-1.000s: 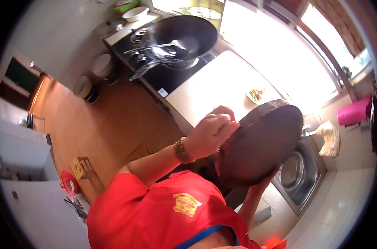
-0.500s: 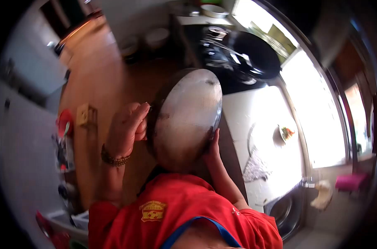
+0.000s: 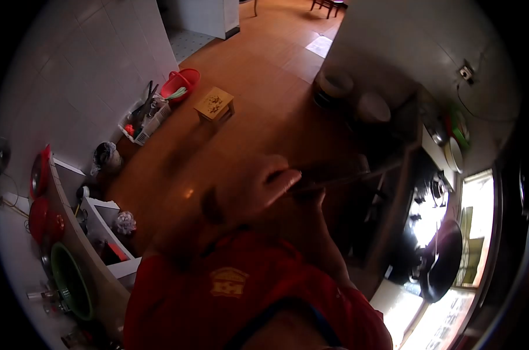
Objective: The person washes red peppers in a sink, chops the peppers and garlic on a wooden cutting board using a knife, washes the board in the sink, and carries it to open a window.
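Note:
A large round, flat, dark-edged thing (image 3: 349,178) is held out ahead of my body. It shows nearly edge-on and dim, so its exact kind is hard to make out. My left hand (image 3: 258,185), blurred and wearing a bead bracelet, is closed at its left side, thumb and fingers together. Lower on the near side, my right hand (image 3: 314,199) grips it from beneath; the thumb shows and the other fingers are hidden.
A small wooden stool (image 3: 215,103) stands on the floor near a red basket (image 3: 181,84) and a white crate (image 3: 150,124). To the right are the stove (image 3: 419,201) and a black wok (image 3: 442,259). A green basin (image 3: 72,280) sits at the left.
My view has swung left, away from the sink counter toward the open floor. The round thing has turned from showing its pale, wet-looking face to nearly edge-on, still in both hands.

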Available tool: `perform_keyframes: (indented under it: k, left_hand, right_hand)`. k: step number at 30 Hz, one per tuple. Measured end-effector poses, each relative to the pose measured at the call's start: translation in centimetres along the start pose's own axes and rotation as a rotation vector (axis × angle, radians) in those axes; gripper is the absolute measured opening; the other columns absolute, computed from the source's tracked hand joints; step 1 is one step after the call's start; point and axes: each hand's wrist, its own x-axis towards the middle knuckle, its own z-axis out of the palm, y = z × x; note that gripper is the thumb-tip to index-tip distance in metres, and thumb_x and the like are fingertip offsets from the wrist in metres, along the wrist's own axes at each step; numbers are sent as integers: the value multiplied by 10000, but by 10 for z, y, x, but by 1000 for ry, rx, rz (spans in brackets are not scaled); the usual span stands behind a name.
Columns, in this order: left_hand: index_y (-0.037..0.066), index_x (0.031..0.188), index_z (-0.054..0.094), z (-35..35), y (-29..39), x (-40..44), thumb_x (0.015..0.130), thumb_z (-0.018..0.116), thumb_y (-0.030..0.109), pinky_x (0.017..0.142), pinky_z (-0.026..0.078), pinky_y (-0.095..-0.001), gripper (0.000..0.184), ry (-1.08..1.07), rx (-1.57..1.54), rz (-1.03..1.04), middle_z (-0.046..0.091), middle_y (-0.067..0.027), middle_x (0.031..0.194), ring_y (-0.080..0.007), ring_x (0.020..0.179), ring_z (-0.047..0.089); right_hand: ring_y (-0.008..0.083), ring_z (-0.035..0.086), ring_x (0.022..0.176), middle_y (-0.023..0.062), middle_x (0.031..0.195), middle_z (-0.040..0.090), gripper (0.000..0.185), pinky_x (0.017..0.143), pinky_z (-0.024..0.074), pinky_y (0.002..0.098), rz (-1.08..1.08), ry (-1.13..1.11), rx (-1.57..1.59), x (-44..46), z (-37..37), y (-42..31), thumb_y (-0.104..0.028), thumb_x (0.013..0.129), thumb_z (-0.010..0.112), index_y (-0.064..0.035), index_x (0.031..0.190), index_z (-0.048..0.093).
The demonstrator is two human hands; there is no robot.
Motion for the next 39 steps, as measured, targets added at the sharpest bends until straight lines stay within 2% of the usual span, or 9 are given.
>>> perform_keyframes:
  k: [3, 6, 8, 13, 15, 17, 24, 33, 39]
  left_hand:
    - [-12, 735, 581, -31, -31, 63, 891, 566, 261, 531, 381, -416, 315, 55, -76, -194, 531, -195, 627, -341, 567, 543]
    - [-22, 734, 584, -38, -84, 129, 889, 555, 259, 530, 378, -412, 323, 84, 95, -196, 512, -229, 636, -363, 574, 539]
    - [-25, 726, 582, -31, -134, 176, 887, 551, 263, 527, 376, -413, 331, 59, 154, -244, 507, -238, 641, -365, 572, 535]
    - [-18, 783, 624, -1, -267, 256, 880, 524, 319, 595, 436, -445, 365, 66, 418, -419, 581, -236, 714, -397, 684, 589]
    - [-12, 833, 645, -4, -321, 271, 871, 501, 366, 657, 464, -440, 406, 53, 428, -674, 606, -244, 774, -389, 749, 619]
    - [-22, 771, 632, -19, -345, 297, 851, 525, 365, 647, 455, -449, 409, 75, 420, -901, 599, -245, 742, -381, 714, 614]
    - [-49, 660, 598, -60, -501, 383, 830, 527, 347, 556, 456, -437, 436, 328, 400, -1107, 569, -225, 596, -337, 538, 598]
    - [-30, 663, 618, -103, -635, 642, 837, 583, 287, 400, 446, -358, 363, 338, 51, -1338, 543, -94, 519, -209, 412, 542]
    - [-42, 627, 579, -147, -730, 851, 841, 554, 264, 370, 448, -368, 374, 316, 77, -1215, 535, -111, 501, -217, 393, 538]
  right_hand:
    - [278, 543, 1073, 93, 1208, 559, 513, 928, 454, 472, -38, 159, -52, 68, 25, -45, -477, 925, 414, -106, 1267, 505]
    - [241, 569, 1046, 55, 1179, 590, 464, 917, 460, 448, 121, -476, 283, 137, 51, -132, -454, 947, 438, -112, 1250, 519]
    - [199, 585, 979, 31, 1105, 615, 410, 877, 476, 404, -275, -11, -79, 161, 93, -179, -410, 953, 470, -106, 1219, 537]
    - [186, 582, 1030, 38, 1164, 613, 362, 880, 485, 386, 50, -111, -109, 264, -89, -282, -345, 954, 497, -146, 1252, 548]
    - [286, 497, 1167, 100, 1255, 561, 425, 976, 416, 390, 496, 63, -1837, 271, -107, -290, -374, 853, 547, -139, 1204, 596]
    - [336, 502, 1178, 138, 1242, 572, 438, 991, 408, 403, 560, 461, -2389, 319, -109, -302, -392, 792, 570, -110, 1118, 649]
    - [307, 634, 961, 154, 988, 675, 382, 850, 493, 408, 508, 101, -2338, 573, -88, -324, -360, 790, 557, -62, 988, 692]
    - [179, 695, 736, 69, 815, 713, 267, 685, 543, 298, 731, 381, -1667, 833, -63, -337, -232, 834, 590, -11, 941, 695]
    - [206, 694, 713, 105, 770, 703, 237, 644, 551, 339, 410, 412, -1789, 1013, -14, -363, -195, 823, 575, -1, 880, 699]
